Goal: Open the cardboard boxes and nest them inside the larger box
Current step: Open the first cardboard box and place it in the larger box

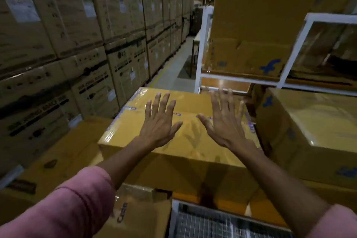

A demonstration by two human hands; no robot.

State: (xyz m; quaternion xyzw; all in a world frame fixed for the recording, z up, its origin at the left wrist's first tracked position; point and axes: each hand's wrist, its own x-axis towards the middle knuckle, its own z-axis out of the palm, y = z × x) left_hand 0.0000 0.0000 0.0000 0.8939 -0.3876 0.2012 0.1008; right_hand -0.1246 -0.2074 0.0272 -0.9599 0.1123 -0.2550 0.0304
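Observation:
A taped, closed cardboard box (pixel 185 152) sits in front of me at waist height, its top shiny with tape. My left hand (pixel 160 121) hovers over the box top with fingers spread, holding nothing. To its right my right hand (pixel 226 120) is held the same way, palm down and fingers apart, above the top's right half. Both sleeves are pink. Another closed cardboard box (pixel 316 133) with a blue logo stands to the right, and a smaller box (pixel 135 210) lies below at the front.
Tall stacks of printed cartons (pixel 77 35) line the left side of a narrow aisle (pixel 172 67). A white metal rack (pixel 202 48) on the right carries more boxes. A wire-mesh surface (pixel 222 224) is at the bottom. A flat brown carton (pixel 58 160) lies at left.

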